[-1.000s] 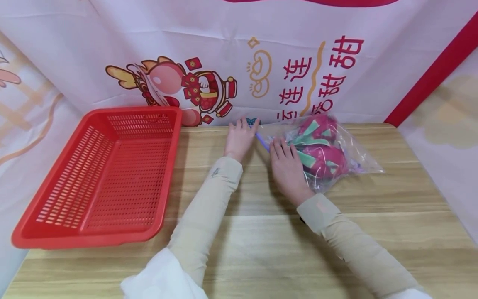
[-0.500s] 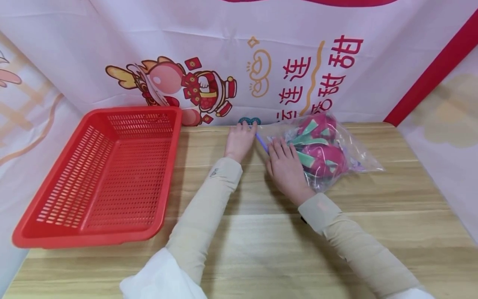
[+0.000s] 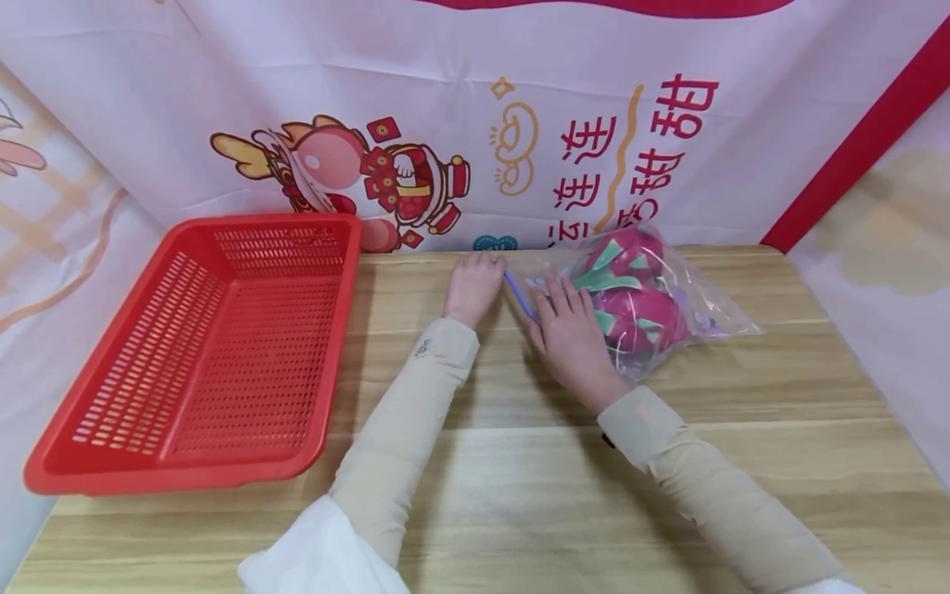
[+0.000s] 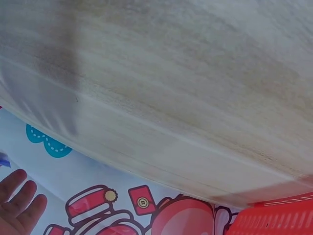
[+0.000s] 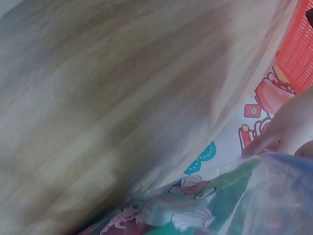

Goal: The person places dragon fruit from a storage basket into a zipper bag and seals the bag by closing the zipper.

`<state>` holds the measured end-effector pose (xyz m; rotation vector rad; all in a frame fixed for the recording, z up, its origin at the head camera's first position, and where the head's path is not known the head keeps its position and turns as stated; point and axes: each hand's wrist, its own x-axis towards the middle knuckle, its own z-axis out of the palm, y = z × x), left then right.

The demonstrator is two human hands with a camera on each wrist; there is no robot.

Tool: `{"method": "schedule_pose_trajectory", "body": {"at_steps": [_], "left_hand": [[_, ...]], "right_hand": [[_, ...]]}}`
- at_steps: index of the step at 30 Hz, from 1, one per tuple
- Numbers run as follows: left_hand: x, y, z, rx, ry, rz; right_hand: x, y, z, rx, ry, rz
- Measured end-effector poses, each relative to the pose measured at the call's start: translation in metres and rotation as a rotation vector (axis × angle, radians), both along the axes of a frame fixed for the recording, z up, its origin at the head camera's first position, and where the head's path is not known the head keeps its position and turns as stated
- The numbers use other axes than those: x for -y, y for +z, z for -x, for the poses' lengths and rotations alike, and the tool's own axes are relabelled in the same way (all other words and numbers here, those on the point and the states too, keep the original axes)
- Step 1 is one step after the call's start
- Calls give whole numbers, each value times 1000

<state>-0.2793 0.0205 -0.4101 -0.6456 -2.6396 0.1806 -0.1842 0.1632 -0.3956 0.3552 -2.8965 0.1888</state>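
A clear zip bag point(image 3: 679, 285) with a blue-purple strip along its left edge lies at the back of the table. Inside are two pink dragon fruits point(image 3: 640, 318) with green scales. At the strip's far end, my left hand point(image 3: 473, 285) pinches the bag's corner with bent fingers. My right hand point(image 3: 575, 346) holds the near end of the strip, its fingers over the bag and the thumb on the left side. The left wrist view shows only the fingertips point(image 4: 22, 203) of the left hand. In the right wrist view, the bag point(image 5: 234, 200) fills the bottom.
A red slotted plastic basket point(image 3: 245, 371) stands on the left of the wooden table point(image 3: 519, 495). White printed cloth point(image 3: 430, 66) hangs along the back edge and both sides. The bag's far side nearly touches the back cloth.
The left hand's fingers have drawn in and slightly down, showing more of the teal print behind them. The right hand shifted slightly, and the strip tilted a little. The basket stays put.
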Motion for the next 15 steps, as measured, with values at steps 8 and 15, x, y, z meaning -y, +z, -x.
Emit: {"method": "schedule_pose_trajectory", "body": {"at_steps": [8,15], "left_hand": [[0,-2,2,23,13,8],[0,-3,2,88,20,52]], "right_hand": [[-20,19,5,-8,-21,52],[-59,44,16,-34,-118,124]]}}
